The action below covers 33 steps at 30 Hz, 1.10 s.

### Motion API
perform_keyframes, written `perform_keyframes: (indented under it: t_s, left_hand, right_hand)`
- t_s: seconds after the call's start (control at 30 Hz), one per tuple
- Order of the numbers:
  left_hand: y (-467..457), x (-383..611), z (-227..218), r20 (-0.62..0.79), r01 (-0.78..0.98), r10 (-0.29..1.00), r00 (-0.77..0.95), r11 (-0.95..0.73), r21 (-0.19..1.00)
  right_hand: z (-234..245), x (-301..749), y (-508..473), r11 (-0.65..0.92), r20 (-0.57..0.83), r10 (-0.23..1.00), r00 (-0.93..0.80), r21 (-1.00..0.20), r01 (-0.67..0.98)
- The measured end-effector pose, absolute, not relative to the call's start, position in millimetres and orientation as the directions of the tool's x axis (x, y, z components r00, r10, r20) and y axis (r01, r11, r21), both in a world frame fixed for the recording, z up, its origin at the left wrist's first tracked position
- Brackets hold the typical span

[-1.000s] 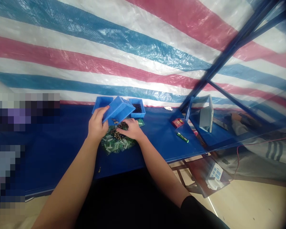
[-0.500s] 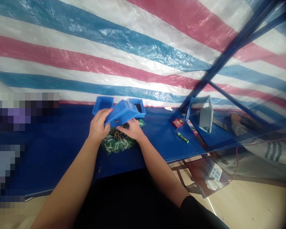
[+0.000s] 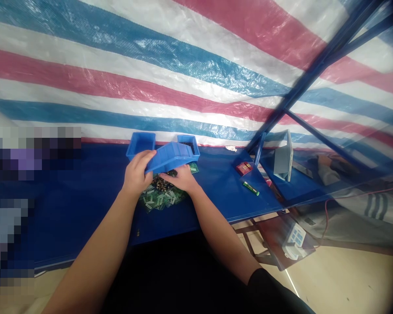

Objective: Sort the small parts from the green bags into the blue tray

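A blue plastic bin point(image 3: 170, 156) is tipped over above the table, its underside turned up. My left hand point(image 3: 136, 174) is closed around its left end, thumb below and fingers on top. At its lower right edge is my right hand point(image 3: 184, 179), thumb stretched left and the other fingers partly hidden against the bin. Beneath lies a pile of small brass-coloured and dark metal parts point(image 3: 162, 184). It rests on green-tinted clear packets with pale strips point(image 3: 162, 199), which spread toward me.
Behind stand an open blue bin point(image 3: 141, 143) and another bin with dark small parts point(image 3: 196, 150). To the right are a red box point(image 3: 244, 168), a green tube point(image 3: 250, 188) and a propped tablet-like panel point(image 3: 286, 157). A slanting blue frame bar point(image 3: 301, 89) crosses there; another person's sleeve point(image 3: 376, 207) shows beyond.
The raised bin has rolled further over and its right end has dropped slightly, so more of its underside faces me. Both hands stay in nearly the same place.
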<state>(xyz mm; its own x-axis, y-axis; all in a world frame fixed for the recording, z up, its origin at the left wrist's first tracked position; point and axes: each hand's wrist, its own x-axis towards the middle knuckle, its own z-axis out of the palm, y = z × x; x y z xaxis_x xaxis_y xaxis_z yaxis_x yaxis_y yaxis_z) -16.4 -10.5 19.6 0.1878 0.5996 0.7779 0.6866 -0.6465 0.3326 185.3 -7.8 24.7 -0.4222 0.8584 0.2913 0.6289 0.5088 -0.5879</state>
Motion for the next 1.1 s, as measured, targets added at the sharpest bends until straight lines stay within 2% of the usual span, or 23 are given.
perform_keyframes:
  t_s: [0.13, 0.27, 0.4, 0.6, 0.8, 1.0, 1.1]
  left_hand:
    - [-10, -16, 19, 0.793, 0.721, 0.604, 0.076, -0.583, 0.375]
    - [-7, -18, 18, 0.815, 0.733, 0.566, -0.127, -0.5, 0.461]
    - [-3, -17, 15, 0.791, 0.683, 0.531, -0.305, -0.456, 0.57]
    - [-1, -12, 10, 0.71, 0.593, 0.56, -0.428, -0.419, 0.688]
    - [2, -4, 8, 0.562, 0.294, 0.766, -0.311, -0.485, 0.824]
    - [4, 9, 8, 0.526, 0.258, 0.836, -0.154, -0.48, 0.838]
    - [6, 14, 7, 0.405, 0.143, 0.897, -0.175, -0.384, 0.912]
  right_hand:
    - [22, 186, -8, 0.559, 0.343, 0.829, -0.442, -0.549, 0.622]
    - [17, 185, -6, 0.552, 0.306, 0.833, -0.461, -0.52, 0.652]
    - [14, 184, -4, 0.551, 0.275, 0.834, -0.479, -0.473, 0.688]
    - [12, 183, -3, 0.549, 0.294, 0.836, -0.464, -0.446, 0.707]
    - [11, 180, -4, 0.531, 0.317, 0.846, -0.429, -0.415, 0.739]
    - [12, 180, -4, 0.567, 0.349, 0.821, -0.451, -0.414, 0.712]
    - [12, 181, -3, 0.539, 0.321, 0.84, -0.437, -0.408, 0.737]
